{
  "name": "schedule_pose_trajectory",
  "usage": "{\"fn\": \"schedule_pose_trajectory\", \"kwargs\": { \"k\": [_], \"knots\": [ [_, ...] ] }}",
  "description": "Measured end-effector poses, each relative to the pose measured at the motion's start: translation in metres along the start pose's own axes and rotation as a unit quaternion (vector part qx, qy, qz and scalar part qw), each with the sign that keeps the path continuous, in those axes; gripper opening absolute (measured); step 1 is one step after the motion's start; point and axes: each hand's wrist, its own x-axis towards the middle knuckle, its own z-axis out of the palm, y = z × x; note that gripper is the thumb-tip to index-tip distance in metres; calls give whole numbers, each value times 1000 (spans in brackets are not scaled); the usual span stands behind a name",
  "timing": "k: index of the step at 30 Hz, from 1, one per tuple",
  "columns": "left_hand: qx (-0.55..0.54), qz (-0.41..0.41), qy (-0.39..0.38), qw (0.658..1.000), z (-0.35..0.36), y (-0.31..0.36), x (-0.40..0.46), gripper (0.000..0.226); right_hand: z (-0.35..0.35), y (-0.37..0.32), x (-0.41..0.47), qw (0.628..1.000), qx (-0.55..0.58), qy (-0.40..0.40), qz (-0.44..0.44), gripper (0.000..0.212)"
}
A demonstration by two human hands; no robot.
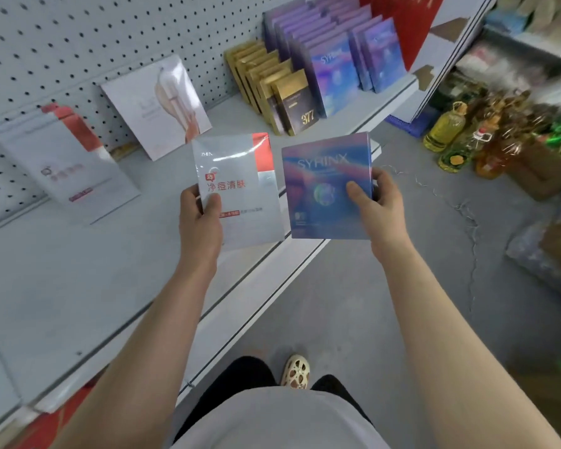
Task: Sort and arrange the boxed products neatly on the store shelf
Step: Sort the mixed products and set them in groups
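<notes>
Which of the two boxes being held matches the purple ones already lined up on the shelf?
The blue-purple SYHINX box in the right hand. The left hand holds a white-and-red box instead.

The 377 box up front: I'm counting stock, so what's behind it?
Behind the 377 box a row of gold boxes runs back to the pegboard. Each covers the next, so their fronts are hidden.

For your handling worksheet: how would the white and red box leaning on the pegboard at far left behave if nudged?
The white and red box only leans, so it would probably slide flat. It looks thin, likely light. Its glossy face may be slippery.
</notes>
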Motion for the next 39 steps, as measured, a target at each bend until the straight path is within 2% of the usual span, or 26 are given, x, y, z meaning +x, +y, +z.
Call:
{"fn": "schedule_pose_trajectory", "kwargs": {
  "k": [3,16,21,26,29,31,33,39],
  "knots": [
    [5,0,12,1000,40,2,14,13,-19,2,45,1000,5,-4,3,14],
    [-6,44,49,998,197,25,141,12,-49,-7,269,998,-21,-50,-31,16],
    [-7,50,91,995,229,38,170,11,-55,-10,340,993,-26,-105,-46,17],
    [-19,36,163,986,242,39,185,19,-52,-16,409,979,-11,-197,-45,29],
    [-30,26,215,976,254,39,179,21,-49,-14,446,964,-5,-260,-56,20],
    [-32,17,239,970,264,37,173,17,-46,-14,468,953,-48,-288,-80,30],
    [-29,12,260,965,275,33,169,15,-41,-15,487,941,-105,-305,-103,51],
    [-22,8,318,948,299,24,156,22,-20,-11,511,900,-234,-281,-237,104]
  ]
}}
